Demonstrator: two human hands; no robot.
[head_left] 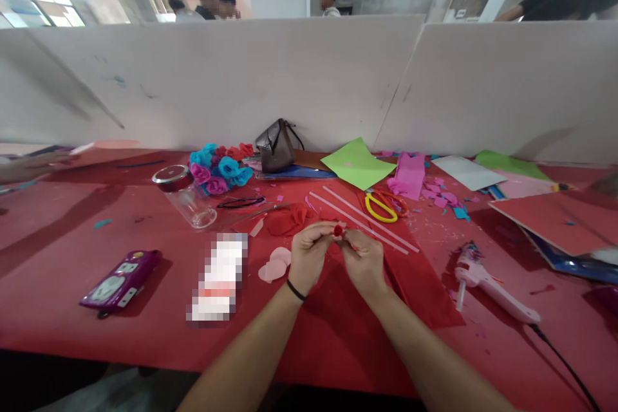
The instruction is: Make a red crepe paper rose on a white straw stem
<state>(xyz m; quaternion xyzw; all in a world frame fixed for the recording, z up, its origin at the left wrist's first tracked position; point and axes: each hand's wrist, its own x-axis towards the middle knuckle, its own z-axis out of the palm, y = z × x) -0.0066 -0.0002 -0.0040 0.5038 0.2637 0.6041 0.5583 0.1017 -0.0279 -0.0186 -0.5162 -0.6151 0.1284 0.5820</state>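
Between my fingertips sits a small rolled red paper flower point(338, 231), pinched from both sides. My left hand point(310, 251), with a dark band at the wrist, closes on its left side. On its right side the fingers of my right hand point(363, 257) are closed as well. Beneath the hands lies a sheet of red crepe paper point(425, 290). Cut red paper pieces point(287, 220) are just beyond my left hand, and pale pink paper ovals point(275, 266) lie to its left. Two thin translucent glue sticks point(367, 222) stretch behind my right hand.
Yellow-handled scissors point(381, 207) lie beyond my hands; a pink glue gun point(497, 290) with a cord is at right. A glass jar point(186, 196), paper flowers point(219, 168), a purple pouch point(120, 282) and a brown bag point(276, 147) stand left and back. A white partition point(217, 84) closes the rear.
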